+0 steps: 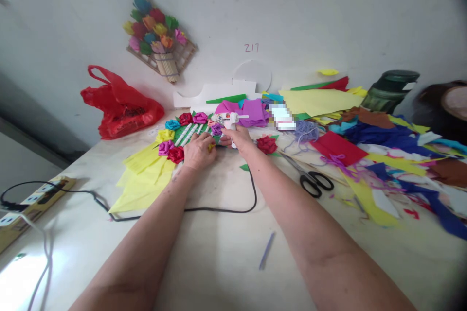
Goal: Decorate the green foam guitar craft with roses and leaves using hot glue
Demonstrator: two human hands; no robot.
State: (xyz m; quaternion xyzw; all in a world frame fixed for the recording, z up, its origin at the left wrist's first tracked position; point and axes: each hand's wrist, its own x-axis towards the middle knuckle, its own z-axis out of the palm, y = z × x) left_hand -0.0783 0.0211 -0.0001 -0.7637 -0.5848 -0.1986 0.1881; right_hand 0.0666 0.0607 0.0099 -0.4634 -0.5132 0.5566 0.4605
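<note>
My right hand [241,139] is wrapped round a white hot glue gun [231,120], held over a ring of crinkled paper flowers. Around the ring sit a blue flower [172,125], a yellow flower [165,136] and red flowers such as one [175,155] beside my left wrist. White strips [189,132] cross its green backing. My left hand [198,151] lies at the near side of the ring with fingers curled; a small bit of yellow shows at the fingertips, mostly hidden. A separate-looking red flower [266,145] with green leaves lies right of my right hand.
Black-handled scissors [310,180] lie at right, by heaped paper scraps [383,131]. A black cord [219,210] runs across the table towards a power strip [36,209]. Yellow sheets [146,180], a red bag [120,107], a phone [282,117] and a dark green bottle [388,91] stand or lie around.
</note>
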